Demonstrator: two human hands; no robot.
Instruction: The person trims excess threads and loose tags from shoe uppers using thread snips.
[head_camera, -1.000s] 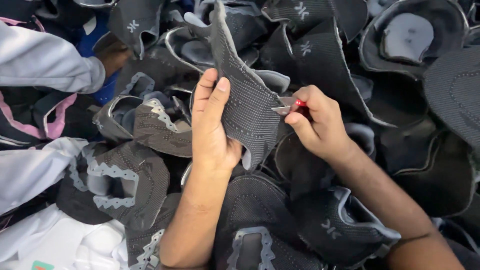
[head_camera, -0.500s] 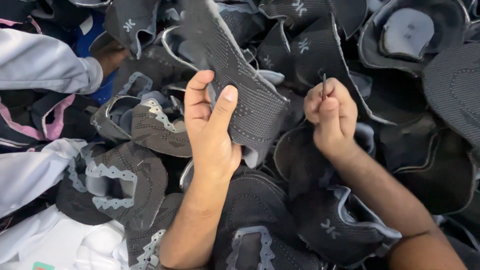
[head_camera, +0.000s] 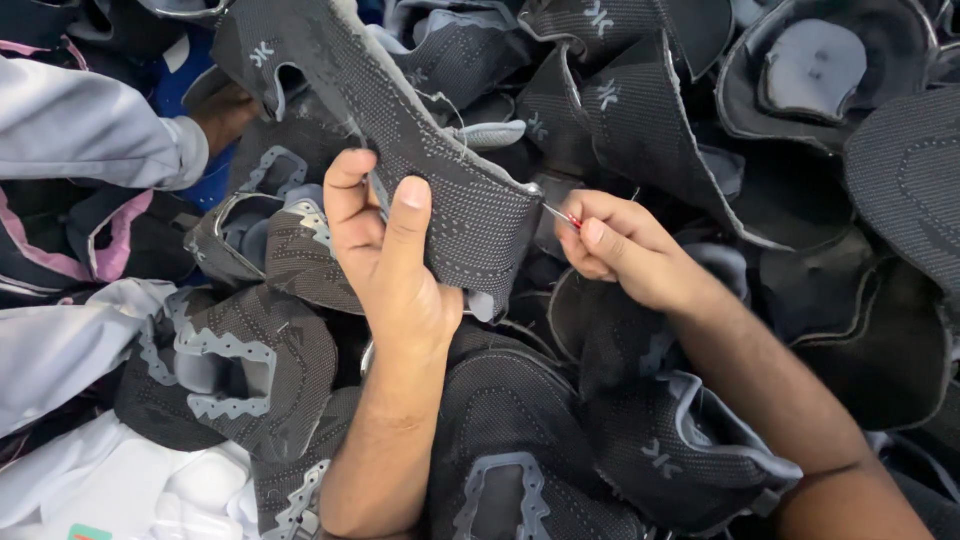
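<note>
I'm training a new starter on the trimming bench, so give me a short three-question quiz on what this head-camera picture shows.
1. True or false: the left hand grips the dark grey knitted shoe upper with the thumb on its outer face.
2. Which tool does the right hand hold? A) a hammer B) a small red-handled metal snipper C) a brush
3. Fill in: the tool's tip meets the held upper at its ___ edge as the picture shows it.

Key: 1 true; 2 B; 3 right. Beneath lies a pile of similar dark knitted uppers; another person's grey sleeve enters at the left.
</note>
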